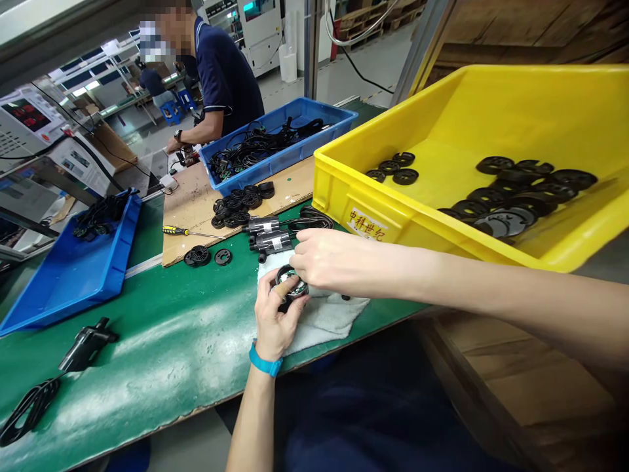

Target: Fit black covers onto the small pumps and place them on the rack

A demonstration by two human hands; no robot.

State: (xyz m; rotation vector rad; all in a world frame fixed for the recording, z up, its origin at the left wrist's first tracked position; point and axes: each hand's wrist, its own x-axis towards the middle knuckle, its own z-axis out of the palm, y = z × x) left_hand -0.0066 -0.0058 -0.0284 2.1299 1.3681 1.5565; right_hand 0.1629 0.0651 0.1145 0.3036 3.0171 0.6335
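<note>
My left hand, with a teal wristband, is wrapped round a small round black pump part with shiny metal inside, held over a white cloth on the green belt. My right hand reaches in from the right, its fingers pinched together at the top rim of that part. Just beyond the hands lie two small cylindrical pumps with coiled black cable.
A large yellow bin of black round covers stands at right. A cardboard sheet carries a pile of black rings and a screwdriver. Blue bins stand at the back and left. Another person works beyond. A cabled pump lies near left.
</note>
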